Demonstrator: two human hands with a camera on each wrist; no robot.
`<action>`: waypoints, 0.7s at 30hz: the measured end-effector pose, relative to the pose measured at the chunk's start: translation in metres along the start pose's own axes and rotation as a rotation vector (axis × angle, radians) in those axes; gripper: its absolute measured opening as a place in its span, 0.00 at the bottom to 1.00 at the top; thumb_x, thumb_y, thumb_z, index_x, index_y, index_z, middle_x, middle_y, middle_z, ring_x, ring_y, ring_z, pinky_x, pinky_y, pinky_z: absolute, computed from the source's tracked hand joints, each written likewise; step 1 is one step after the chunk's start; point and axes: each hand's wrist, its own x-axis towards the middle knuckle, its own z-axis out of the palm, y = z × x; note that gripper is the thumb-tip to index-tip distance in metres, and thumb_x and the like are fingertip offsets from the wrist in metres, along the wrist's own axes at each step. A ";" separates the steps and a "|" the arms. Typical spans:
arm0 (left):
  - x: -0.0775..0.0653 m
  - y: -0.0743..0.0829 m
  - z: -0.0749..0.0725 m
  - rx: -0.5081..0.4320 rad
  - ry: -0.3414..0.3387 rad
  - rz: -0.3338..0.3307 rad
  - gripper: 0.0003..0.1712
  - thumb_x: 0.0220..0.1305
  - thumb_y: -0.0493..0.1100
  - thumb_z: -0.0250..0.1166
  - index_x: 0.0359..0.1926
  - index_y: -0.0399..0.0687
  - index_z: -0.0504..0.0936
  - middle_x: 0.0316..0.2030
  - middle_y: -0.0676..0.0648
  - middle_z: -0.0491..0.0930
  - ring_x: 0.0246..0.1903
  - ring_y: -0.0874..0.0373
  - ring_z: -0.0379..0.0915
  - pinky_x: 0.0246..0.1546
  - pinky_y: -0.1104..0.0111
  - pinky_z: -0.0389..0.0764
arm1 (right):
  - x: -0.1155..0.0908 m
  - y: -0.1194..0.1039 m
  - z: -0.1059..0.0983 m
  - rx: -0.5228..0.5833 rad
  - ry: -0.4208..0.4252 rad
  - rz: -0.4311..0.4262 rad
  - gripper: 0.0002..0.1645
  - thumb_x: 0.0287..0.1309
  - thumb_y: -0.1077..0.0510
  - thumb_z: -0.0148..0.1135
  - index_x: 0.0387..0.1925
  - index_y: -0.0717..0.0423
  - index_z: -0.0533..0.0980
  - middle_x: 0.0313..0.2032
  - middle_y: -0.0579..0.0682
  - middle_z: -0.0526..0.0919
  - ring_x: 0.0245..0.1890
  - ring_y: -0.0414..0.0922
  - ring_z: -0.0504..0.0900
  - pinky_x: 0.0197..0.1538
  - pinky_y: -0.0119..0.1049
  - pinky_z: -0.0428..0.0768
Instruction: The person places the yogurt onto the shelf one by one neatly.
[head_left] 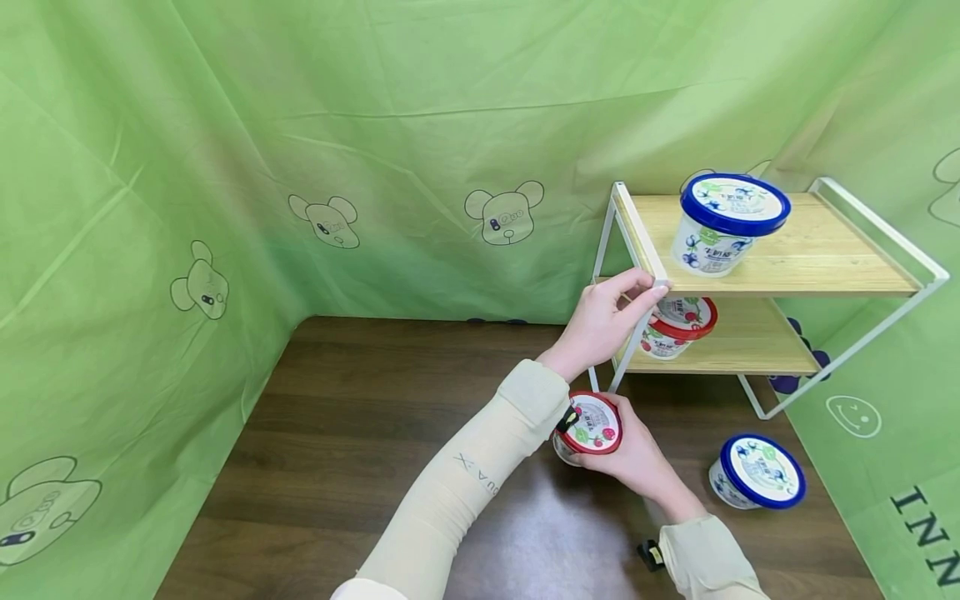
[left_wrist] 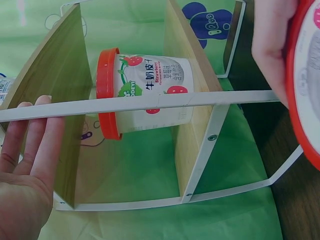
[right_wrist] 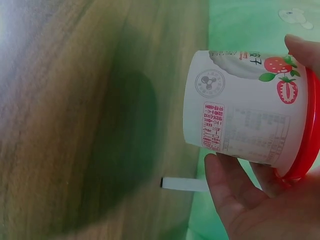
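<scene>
My left hand (head_left: 603, 321) grips the front left corner of a two-tier shelf rack (head_left: 847, 242) with white metal sides and wooden boards. In the left wrist view its fingers (left_wrist: 47, 135) bend against the white bar beside the upper board. Below and to the right, my right hand (head_left: 633, 450) holds a strawberry tub (head_left: 596, 425) with a red lid, thumb and fingers on opposite sides. The right wrist view shows this tub (right_wrist: 240, 105) raised over the dark wooden surface, its shadow beneath. Another red-lidded strawberry tub (left_wrist: 155, 75) stands on the lower board, behind the left hand.
A blue-lidded blueberry tub (head_left: 720, 229) stands on the upper board. A second blue-lidded tub (head_left: 761, 471) sits on the wooden surface (head_left: 337, 433), right of my right hand. Green printed cloth (head_left: 420, 150) hangs behind and along both sides.
</scene>
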 end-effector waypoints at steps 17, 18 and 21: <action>0.001 -0.001 -0.001 0.008 -0.003 0.009 0.07 0.77 0.46 0.60 0.45 0.48 0.82 0.36 0.48 0.86 0.32 0.66 0.79 0.38 0.78 0.77 | -0.001 -0.003 -0.021 0.000 0.005 0.029 0.62 0.39 0.49 0.87 0.70 0.54 0.57 0.57 0.55 0.76 0.53 0.49 0.76 0.52 0.35 0.78; 0.001 -0.001 -0.001 0.010 -0.003 0.008 0.08 0.77 0.46 0.60 0.45 0.48 0.82 0.36 0.48 0.86 0.32 0.66 0.79 0.39 0.78 0.77 | -0.001 -0.003 -0.023 0.008 0.000 0.031 0.62 0.40 0.49 0.87 0.70 0.54 0.57 0.57 0.55 0.75 0.53 0.50 0.75 0.52 0.34 0.78; 0.001 -0.002 -0.001 0.016 -0.002 0.005 0.08 0.77 0.46 0.60 0.45 0.49 0.82 0.36 0.49 0.86 0.33 0.67 0.78 0.39 0.78 0.77 | 0.000 -0.002 -0.029 0.020 -0.013 0.044 0.62 0.43 0.49 0.86 0.71 0.52 0.55 0.59 0.54 0.73 0.55 0.49 0.74 0.52 0.32 0.78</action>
